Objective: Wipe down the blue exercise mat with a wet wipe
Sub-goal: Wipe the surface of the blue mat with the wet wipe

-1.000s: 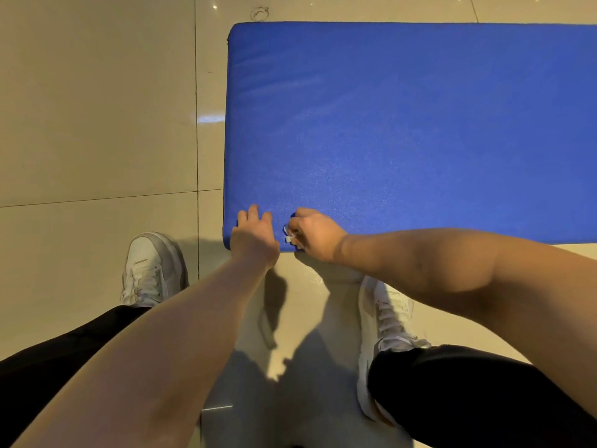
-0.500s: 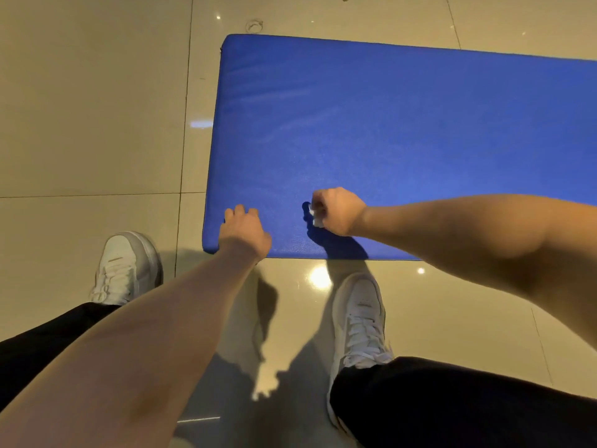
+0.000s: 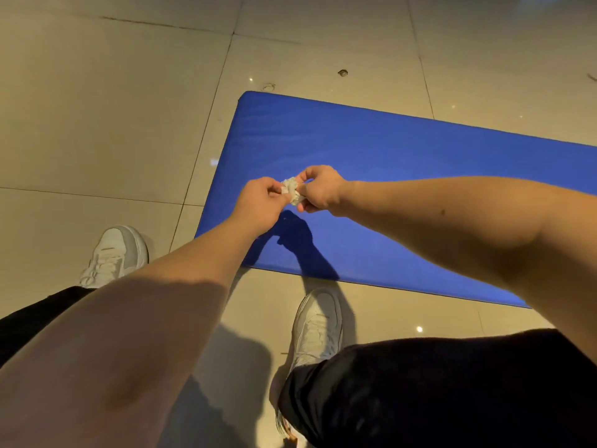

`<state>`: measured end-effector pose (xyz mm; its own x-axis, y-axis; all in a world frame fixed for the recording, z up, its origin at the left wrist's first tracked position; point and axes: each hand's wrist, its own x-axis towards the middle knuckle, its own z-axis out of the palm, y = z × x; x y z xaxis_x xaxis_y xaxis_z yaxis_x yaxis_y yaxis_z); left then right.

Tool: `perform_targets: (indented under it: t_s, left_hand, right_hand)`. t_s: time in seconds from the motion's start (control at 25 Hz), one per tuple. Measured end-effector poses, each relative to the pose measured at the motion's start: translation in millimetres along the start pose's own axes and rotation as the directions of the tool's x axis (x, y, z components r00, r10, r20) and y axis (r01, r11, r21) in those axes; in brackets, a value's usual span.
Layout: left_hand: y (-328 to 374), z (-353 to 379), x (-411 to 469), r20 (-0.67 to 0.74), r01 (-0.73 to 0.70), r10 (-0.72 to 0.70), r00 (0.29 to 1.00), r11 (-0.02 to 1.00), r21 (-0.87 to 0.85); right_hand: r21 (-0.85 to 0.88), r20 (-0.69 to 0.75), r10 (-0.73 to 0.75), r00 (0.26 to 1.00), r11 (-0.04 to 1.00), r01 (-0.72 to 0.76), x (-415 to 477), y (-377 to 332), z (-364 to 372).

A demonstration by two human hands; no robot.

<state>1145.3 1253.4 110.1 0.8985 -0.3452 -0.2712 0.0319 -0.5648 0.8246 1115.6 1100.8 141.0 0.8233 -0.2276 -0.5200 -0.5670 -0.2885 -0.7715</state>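
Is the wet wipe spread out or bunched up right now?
Bunched up: the wet wipe is a crumpled wad pinched between left hand and right hand.

Warm, dim overhead light, hard shadows across the mat [image 3: 387,156], glare specks on tiles [image 3: 97,124]

Between the left hand [image 3: 261,202] and right hand [image 3: 319,189] the wet wipe [image 3: 292,190] is off-white. Under them: plain blue exercise mat [image 3: 403,176], beige floor tiles [image 3: 113,124] with dark joints. Nearer: white sneakers [image 3: 318,324], black trousers [image 3: 452,383].

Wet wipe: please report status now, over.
Hands: left hand and right hand both pinch crumpled wet wipe. Wipe held above blue mat, not touching. Nothing in the way.
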Motion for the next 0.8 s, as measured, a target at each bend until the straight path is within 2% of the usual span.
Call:
perform_targets:
  t_s: [0.16, 0.32, 0.48, 0.64, 0.8]
  left_hand:
    - [40, 0, -27, -0.066, 0.001, 0.004, 0.998, 0.997, 0.077]
    - [75, 11, -40, -0.072, -0.024, 0.031, 0.997, 0.995, 0.095]
    - [104, 22, -52, -0.027, -0.08, 0.084, 0.996, 0.989, 0.123]
    - [123, 33, -66, 0.007, -0.119, 0.119, 0.993, 0.988, 0.101]
    - [135, 46, -74, 0.04, -0.168, 0.166, 0.985, 0.984, 0.063]
  right_hand:
    - [0.028, 0.064, -0.029, 0.998, 0.999, 0.027, -41, -19, -28]
    - [-0.035, 0.121, -0.105, 0.987, 0.993, 0.11, -73, -23, -52]
    - [-0.052, 0.033, -0.145, 0.989, 0.988, 0.147, -94, -21, -73]
    - [-0.15, -0.012, -0.182, 0.983, 0.973, 0.178, -115, -17, -88]
    - [-0.193, -0.065, -0.171, 0.983, 0.969, 0.155, -137, -10, -102]
